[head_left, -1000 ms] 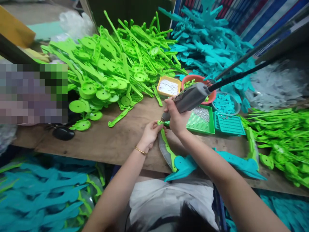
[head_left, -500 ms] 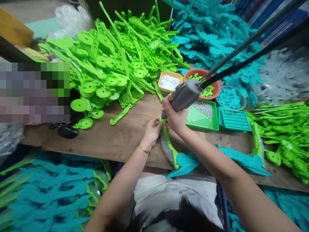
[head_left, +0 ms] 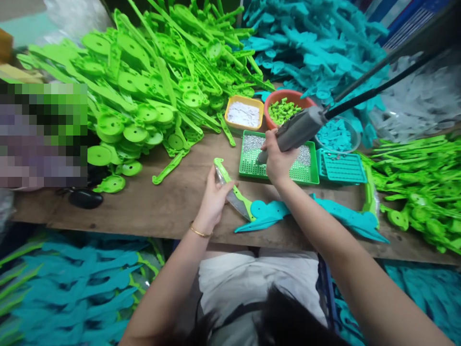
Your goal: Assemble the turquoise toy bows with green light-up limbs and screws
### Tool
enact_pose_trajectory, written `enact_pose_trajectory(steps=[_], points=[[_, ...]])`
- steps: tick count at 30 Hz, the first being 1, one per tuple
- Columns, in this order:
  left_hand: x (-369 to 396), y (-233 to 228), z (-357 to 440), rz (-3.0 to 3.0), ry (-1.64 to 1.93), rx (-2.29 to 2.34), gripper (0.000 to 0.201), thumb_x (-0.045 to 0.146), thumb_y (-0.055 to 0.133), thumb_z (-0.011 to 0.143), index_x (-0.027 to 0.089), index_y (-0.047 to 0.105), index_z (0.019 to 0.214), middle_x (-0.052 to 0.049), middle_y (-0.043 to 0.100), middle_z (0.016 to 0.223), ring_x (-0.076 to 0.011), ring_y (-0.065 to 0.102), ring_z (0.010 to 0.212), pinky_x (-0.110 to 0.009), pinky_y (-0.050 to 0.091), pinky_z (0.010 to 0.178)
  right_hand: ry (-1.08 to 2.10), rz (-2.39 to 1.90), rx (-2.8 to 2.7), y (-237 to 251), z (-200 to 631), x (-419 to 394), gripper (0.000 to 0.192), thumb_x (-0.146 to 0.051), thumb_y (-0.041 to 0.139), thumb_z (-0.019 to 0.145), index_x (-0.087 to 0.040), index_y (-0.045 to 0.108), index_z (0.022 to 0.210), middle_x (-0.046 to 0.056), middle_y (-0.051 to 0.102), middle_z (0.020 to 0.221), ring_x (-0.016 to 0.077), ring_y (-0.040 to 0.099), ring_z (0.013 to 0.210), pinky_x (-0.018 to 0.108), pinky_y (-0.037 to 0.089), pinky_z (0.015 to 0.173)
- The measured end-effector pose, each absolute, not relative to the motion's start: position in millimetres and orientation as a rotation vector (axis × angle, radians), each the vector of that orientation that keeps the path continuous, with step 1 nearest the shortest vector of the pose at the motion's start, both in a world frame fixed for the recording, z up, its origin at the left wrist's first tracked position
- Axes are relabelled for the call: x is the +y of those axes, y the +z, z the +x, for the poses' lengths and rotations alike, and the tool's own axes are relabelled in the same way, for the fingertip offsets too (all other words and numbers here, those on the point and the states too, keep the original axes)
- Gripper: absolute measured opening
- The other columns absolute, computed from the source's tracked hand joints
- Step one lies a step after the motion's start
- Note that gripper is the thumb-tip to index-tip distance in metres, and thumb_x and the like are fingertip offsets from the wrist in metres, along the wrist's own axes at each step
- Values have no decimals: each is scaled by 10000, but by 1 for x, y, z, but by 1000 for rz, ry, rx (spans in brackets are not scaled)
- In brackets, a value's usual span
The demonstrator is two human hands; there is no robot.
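My left hand (head_left: 213,198) grips a toy blade (head_left: 233,192) with a green spine and a clear edge, its tip raised off the wooden table (head_left: 169,204); the blade joins a teal handle part (head_left: 268,211). My right hand (head_left: 277,161) is closed around a grey powered screwdriver (head_left: 297,129) hanging on black cables. The tool's tip points down into a green perforated tray (head_left: 277,168) holding small silver screws.
A heap of green plastic parts (head_left: 151,91) covers the table's left and back, and teal parts (head_left: 309,53) pile at the back right. A yellow tub (head_left: 244,114), an orange bowl (head_left: 284,108), a clear bowl (head_left: 336,137) and a teal tray (head_left: 342,167) stand around the screw tray. More green parts (head_left: 418,192) lie right.
My right hand has carried the screwdriver away from the blade's tip, rightward to the green screw tray. My left hand has slid along the blade and lifted its tip.
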State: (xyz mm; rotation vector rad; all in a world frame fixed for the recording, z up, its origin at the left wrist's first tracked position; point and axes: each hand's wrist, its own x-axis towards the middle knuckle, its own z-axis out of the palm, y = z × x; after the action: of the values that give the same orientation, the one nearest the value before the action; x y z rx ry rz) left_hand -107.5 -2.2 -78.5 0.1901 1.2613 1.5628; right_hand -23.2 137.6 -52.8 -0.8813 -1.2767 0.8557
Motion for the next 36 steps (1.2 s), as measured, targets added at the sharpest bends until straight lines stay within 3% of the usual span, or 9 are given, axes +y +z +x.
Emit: enact_pose_trajectory(steps=[4, 6, 11, 17, 21, 30, 34, 36], points=[[-26, -83, -89, 226, 1616, 1293, 570, 249, 802, 601, 181, 494, 1075, -45, 687, 938, -161, 673, 828, -297, 532, 768, 883, -888, -1301, -46, -21, 140, 283, -465, 663, 764, -209, 558, 829, -31, 560, 660, 103, 567, 521, 284, 524, 547], [-29, -86, -81, 251, 1659, 1293, 624, 215, 818, 576, 188, 477, 1098, -43, 688, 976, -159, 673, 881, -296, 525, 813, 898, -859, -1307, -37, -18, 139, 287, -468, 656, 774, -211, 561, 860, -20, 593, 727, 96, 572, 530, 281, 527, 561], [-26, -87, -75, 261, 1632, 1345, 705, 213, 820, 565, 202, 431, 1153, -4, 704, 808, -150, 674, 715, -288, 534, 721, 1011, -771, -1307, -13, -12, 101, 276, -464, 624, 812, -232, 577, 953, -19, 603, 798, 68, 554, 519, 245, 512, 538], [-23, -82, -77, 230, 1622, 1356, 718, 271, 865, 514, 204, 461, 1104, 7, 699, 756, -153, 665, 665, -254, 515, 655, 1205, -660, -1507, -20, -13, 53, 241, -454, 679, 766, -236, 620, 852, -4, 635, 833, 114, 629, 681, 273, 544, 628], [-23, -82, -76, 244, 1648, 1347, 681, 280, 860, 529, 214, 479, 1089, 4, 698, 784, -140, 657, 641, -241, 509, 635, 1254, -663, -1478, -37, -19, 54, 199, -389, 715, 739, -218, 614, 761, -11, 625, 765, 112, 595, 628, 290, 539, 622], [-25, -88, -80, 222, 1657, 1300, 679, 262, 872, 500, 193, 489, 1056, 7, 705, 775, -129, 656, 668, -247, 507, 668, 1211, -741, -1414, -25, -24, 64, 245, -401, 733, 721, -196, 599, 715, -34, 595, 673, 81, 542, 529, 246, 505, 526], [-32, -84, -79, 143, 1648, 1246, 469, 282, 843, 562, 157, 535, 893, -2, 690, 797, -115, 653, 738, -245, 506, 744, 995, -775, -1304, -16, -20, 108, 242, -453, 658, 788, -222, 600, 827, -28, 600, 726, 81, 558, 525, 257, 513, 538], [-37, -78, -76, 171, 1653, 1181, 497, 248, 844, 563, 169, 534, 944, -5, 693, 885, -116, 658, 817, -235, 507, 783, 913, -807, -1278, -22, -18, 127, 270, -457, 670, 772, -227, 583, 882, -28, 611, 757, 84, 561, 519, 267, 516, 540]])
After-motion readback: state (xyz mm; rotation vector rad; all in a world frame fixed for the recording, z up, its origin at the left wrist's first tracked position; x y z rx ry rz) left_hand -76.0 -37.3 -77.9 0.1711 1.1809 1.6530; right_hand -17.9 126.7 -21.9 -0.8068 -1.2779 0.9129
